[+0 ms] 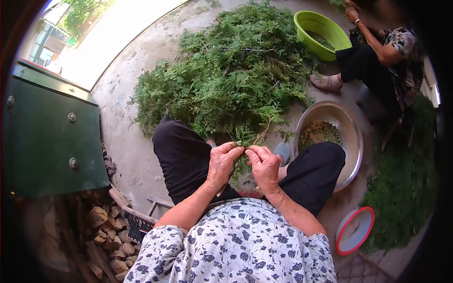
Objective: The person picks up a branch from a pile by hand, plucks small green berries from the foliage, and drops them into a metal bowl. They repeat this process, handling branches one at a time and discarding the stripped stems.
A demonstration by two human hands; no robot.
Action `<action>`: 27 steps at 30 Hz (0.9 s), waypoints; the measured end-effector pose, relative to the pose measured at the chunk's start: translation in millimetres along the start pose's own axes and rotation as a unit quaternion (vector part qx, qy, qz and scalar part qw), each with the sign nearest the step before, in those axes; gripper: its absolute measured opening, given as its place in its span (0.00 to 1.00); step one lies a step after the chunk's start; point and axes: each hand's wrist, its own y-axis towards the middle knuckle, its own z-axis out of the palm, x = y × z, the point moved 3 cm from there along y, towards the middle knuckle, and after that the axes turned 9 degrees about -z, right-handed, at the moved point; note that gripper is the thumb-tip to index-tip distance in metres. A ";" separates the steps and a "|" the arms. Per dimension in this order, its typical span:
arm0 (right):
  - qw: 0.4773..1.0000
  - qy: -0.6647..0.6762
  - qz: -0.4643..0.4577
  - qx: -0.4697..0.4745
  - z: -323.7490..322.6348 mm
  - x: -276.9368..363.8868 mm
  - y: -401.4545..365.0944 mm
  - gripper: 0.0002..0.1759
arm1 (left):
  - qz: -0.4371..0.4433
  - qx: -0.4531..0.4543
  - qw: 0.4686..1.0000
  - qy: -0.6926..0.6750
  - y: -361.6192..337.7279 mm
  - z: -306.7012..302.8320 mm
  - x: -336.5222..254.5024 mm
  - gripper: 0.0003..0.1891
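A leafy evergreen sprig (pixel 243 133) with flat, scaly leaves is held up in front of my lap. My left hand (pixel 222 163) pinches it, thumb and fingers pressed together near a small pale green bit. Close beside it, my right hand (pixel 264 166) is also closed in a pinch on the sprig, its fingertips almost touching the left ones. A thin brown stem rises past the right fingers. Beyond my knees lies a big heap of cut evergreen branches (pixel 226 70). By my right knee stands a steel basin (pixel 354 165) with small green pieces in it.
Another person (pixel 377 56) sits at the upper right beside a lime-green basin (pixel 302 24). A red-rimmed white container (pixel 340 236) stands at lower right, near more greenery (pixel 401 188). To the left are a dark green metal cabinet (pixel 47 137) and chopped firewood (pixel 111 231).
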 end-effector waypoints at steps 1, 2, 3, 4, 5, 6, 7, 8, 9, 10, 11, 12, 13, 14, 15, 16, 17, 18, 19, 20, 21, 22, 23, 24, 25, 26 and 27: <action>1.000 0.001 -0.002 0.002 -4.9 5.7 4.3 0.07 | 0.008 -0.005 1.000 0.025 -0.3 0.6 -0.9 0.07; 0.999 0.010 -0.032 -0.001 -8.7 11.4 8.7 0.07 | 0.016 -0.004 0.999 0.034 -0.1 0.4 0.7 0.06; 0.998 0.020 -0.060 -0.006 -11.5 16.5 12.3 0.07 | 0.015 -0.004 0.999 0.034 -1.7 0.5 0.2 0.06; 0.997 0.022 -0.070 0.033 -10.9 19.8 15.6 0.09 | 0.039 0.000 0.996 0.084 -3.9 1.8 -2.3 0.06; 0.996 0.023 -0.074 0.033 -12.3 20.5 17.0 0.09 | 0.066 0.001 0.989 0.134 -5.4 2.5 -5.9 0.07; 0.994 -0.020 -0.076 0.073 -9.9 20.2 20.1 0.10 | 0.116 -0.003 0.976 0.183 -2.4 0.2 -0.8 0.08; 0.988 -0.059 -0.086 0.115 -4.9 21.1 25.1 0.11 | 0.138 -0.014 0.971 0.194 -1.4 0.0 3.5 0.07; 0.991 -0.007 -0.077 0.109 -2.4 18.5 25.7 0.10 | 0.152 -0.013 0.961 0.230 -3.0 -1.4 2.4 0.07; 0.991 -0.013 -0.081 0.106 -2.2 16.9 26.5 0.10 | 0.135 -0.018 0.961 0.240 -6.0 -1.1 -1.2 0.07; 0.992 -0.004 -0.068 0.108 -2.2 13.5 26.8 0.10 | 0.175 -0.005 0.945 0.276 -3.2 -2.8 3.2 0.07; 0.990 -0.008 -0.085 0.115 -2.5 16.0 28.1 0.10 | 0.226 -0.006 0.932 0.283 -3.3 -2.3 6.0 0.07; 0.986 -0.007 -0.100 0.131 -3.5 18.0 28.6 0.09 | 0.227 0.007 0.928 0.295 -4.8 -2.2 3.6 0.06; 0.986 0.004 -0.104 0.128 -4.4 16.2 27.6 0.10 | 0.230 0.009 0.927 0.296 -5.2 -1.7 4.3 0.07; 0.986 -0.001 -0.097 0.134 -6.3 12.9 27.0 0.10 | 0.245 0.008 0.918 0.311 -4.8 0.4 7.2 0.08; 0.986 -0.010 -0.092 0.136 -8.4 18.2 28.6 0.08 | 0.259 0.009 0.909 0.325 -4.0 1.6 9.3 0.08; 0.984 -0.035 -0.099 0.145 -9.3 18.0 27.8 0.06 | 0.262 0.016 0.904 0.337 -4.1 2.2 8.8 0.09; 0.981 -0.061 -0.105 0.151 -9.8 16.4 27.1 0.05 | 0.265 0.025 0.898 0.350 -4.0 2.7 7.6 0.10; 0.985 -0.046 -0.095 0.134 -9.6 14.7 27.0 0.05 | 0.246 0.036 0.909 0.336 -6.2 4.2 4.3 0.10; 0.989 -0.031 -0.082 0.118 -9.3 12.9 25.7 0.04 | 0.238 0.051 0.913 0.326 -5.3 4.1 6.1 0.09; 0.993 -0.004 0.006 0.118 -11.4 5.8 23.8 0.05 | 0.228 0.056 0.921 0.311 -6.0 4.1 6.7 0.08; 0.981 0.063 0.113 0.147 -12.9 -4.2 23.1 0.06 | 0.219 0.064 0.928 0.294 -7.7 6.1 3.3 0.08; 0.958 0.195 0.168 0.127 -13.8 -8.5 23.1 0.06 | 0.082 0.072 0.968 0.227 -8.3 8.1 2.6 0.09; 0.916 0.320 0.221 0.099 -18.4 -10.3 22.0 0.06 | 0.085 0.082 0.967 0.226 -5.1 8.3 1.9 0.09; 0.895 0.377 0.230 0.060 -21.0 -13.7 22.3 0.04 | 0.047 0.072 0.988 0.127 -0.5 5.6 5.1 0.09; 0.871 0.430 0.236 0.012 -22.6 -19.1 22.1 0.04 | 0.002 0.069 0.997 0.029 0.9 6.6 6.0 0.09; 0.857 0.450 0.253 0.002 -27.4 -23.0 21.7 0.07 | 0.002 0.071 0.997 0.002 1.0 8.0 3.7 0.09; 0.848 0.473 0.238 0.010 -30.1 -25.9 21.8 0.10 | 0.000 0.074 0.997 -0.023 -0.1 8.2 -0.5 0.09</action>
